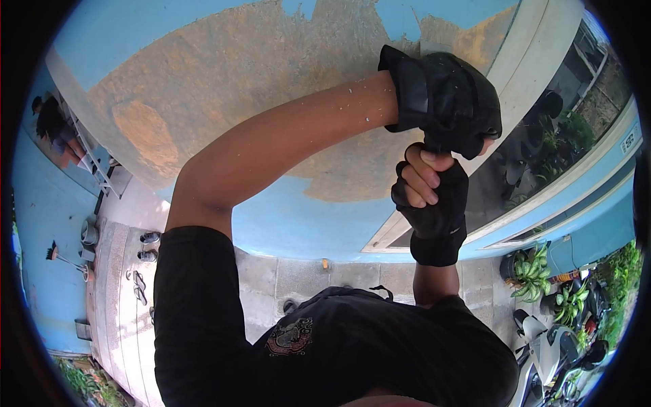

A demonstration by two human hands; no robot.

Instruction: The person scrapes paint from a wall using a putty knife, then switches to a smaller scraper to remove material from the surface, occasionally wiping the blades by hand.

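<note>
My left hand (pixel 451 102), in a black fingerless glove, is raised against the wall, its fingers curled and mostly hidden. Just below it, my right hand (pixel 430 180), gloved the same way, is closed with the fingers wrapped round. Both seem to grip one scraper (pixel 437 47); only a grey edge of its flat blade shows above the left glove, and the handle is largely covered. Around them the blue wall (pixel 291 230) has a large bare brown-grey patch (pixel 271 74) with ragged paint edges. Pale flecks stick to my left forearm.
A pale window frame (pixel 536 61) with dark glass stands right of my hands. Potted plants (pixel 532 275) and a motorcycle (pixel 542 349) are at lower right. At far left, another person (pixel 54 125) is by a ladder (pixel 91 159). Shoes (pixel 149 256) lie on the paving.
</note>
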